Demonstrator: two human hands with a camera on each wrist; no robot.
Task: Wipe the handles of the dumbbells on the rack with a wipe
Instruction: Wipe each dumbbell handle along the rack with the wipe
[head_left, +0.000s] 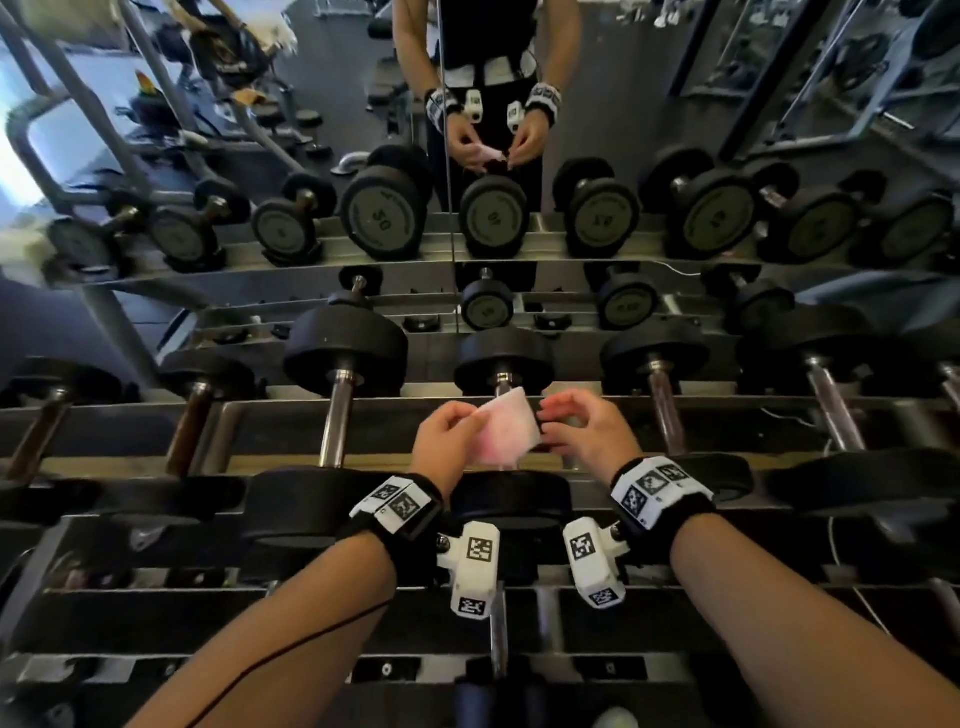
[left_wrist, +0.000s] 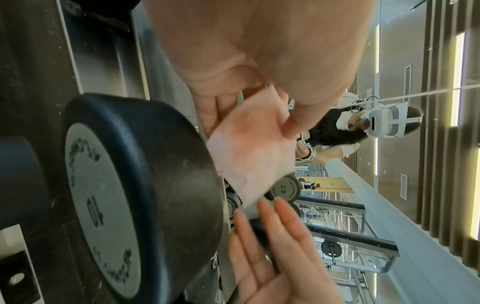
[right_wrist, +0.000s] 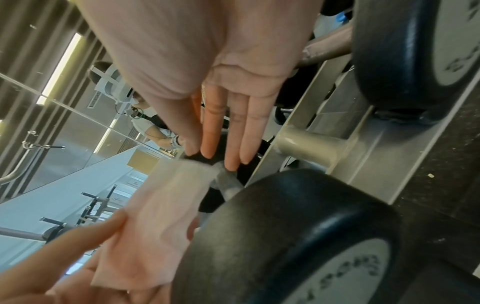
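L hand (head_left: 451, 435) pinches thin, soft, pale-pink square wipe (head_left: 506, 428) btwn thumb & fingers, held above knurled metal handle of round black rubber 10 dumbbell (left_wrist: 135, 195) on steel rack (head_left: 156, 415); R hand (head_left: 584, 426) fingers straight, loose, tips just beside wipe edge.

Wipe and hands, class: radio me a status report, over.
Left hand pinches the wipe; right hand open beside it. Wipe held above the dumbbell handle, not on it. Nothing in the way.
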